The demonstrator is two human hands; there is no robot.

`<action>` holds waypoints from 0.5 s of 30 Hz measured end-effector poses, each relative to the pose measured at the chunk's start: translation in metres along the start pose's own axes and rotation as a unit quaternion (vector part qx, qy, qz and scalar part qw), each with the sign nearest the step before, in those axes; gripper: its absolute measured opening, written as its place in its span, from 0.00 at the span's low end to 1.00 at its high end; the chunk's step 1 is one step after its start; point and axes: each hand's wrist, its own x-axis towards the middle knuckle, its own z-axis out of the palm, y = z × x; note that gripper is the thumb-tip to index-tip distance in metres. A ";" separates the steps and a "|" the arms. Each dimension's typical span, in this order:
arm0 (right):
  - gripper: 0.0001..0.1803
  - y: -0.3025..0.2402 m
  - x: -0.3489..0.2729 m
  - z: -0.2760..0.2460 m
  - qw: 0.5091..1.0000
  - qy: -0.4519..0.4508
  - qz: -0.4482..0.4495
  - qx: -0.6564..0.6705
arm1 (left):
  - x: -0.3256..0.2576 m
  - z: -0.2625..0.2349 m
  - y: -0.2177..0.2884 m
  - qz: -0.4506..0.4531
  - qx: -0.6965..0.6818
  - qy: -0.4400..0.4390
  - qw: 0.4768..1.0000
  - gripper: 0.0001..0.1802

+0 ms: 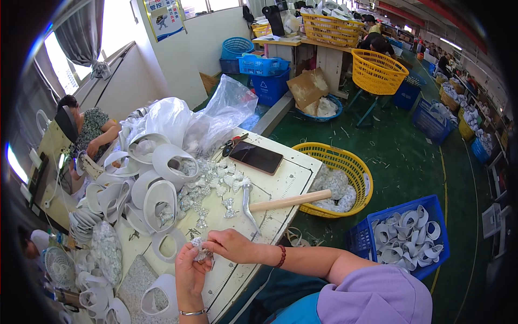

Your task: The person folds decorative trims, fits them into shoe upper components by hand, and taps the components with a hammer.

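Near the table's front edge, my left hand (190, 272) is closed, pinching a small sparkly silver bow (200, 249) upright. The fingers of my right hand (233, 247) press together at the same bow from the right, partly hiding it. Just beyond my hands, loose silver bows (229, 208) lie on the white table, with a larger heap (202, 183) behind them. A hammer (291, 200) with a wooden handle and curved metal head rests to the right, its handle reaching past the table edge. White ring-shaped shoe pieces (159, 200) are piled to the left.
A dark phone (256, 157) and scissors (235, 144) lie at the table's far side, near clear plastic bags (221, 116). Right of the table stand a yellow basket (362, 201) and a blue crate (440, 251) of white pieces. Another person (94, 127) sits at a machine, far left.
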 end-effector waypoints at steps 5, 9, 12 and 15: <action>0.16 -0.008 -0.004 -0.003 1.000 -0.001 0.002 0.008 | -0.013 0.020 0.003 0.014 0.012 0.019 1.000 0.05; 0.15 -0.011 -0.008 -0.003 0.999 0.017 -0.021 -0.028 | -0.019 0.023 0.000 -0.007 0.087 0.029 0.996 0.07; 0.14 -0.011 -0.010 -0.004 0.998 0.015 -0.034 -0.040 | -0.024 0.019 -0.002 -0.014 0.085 0.005 0.996 0.11; 0.14 -0.011 -0.011 -0.002 0.998 0.011 -0.041 -0.041 | -0.026 0.016 -0.003 -0.009 0.077 -0.001 0.997 0.14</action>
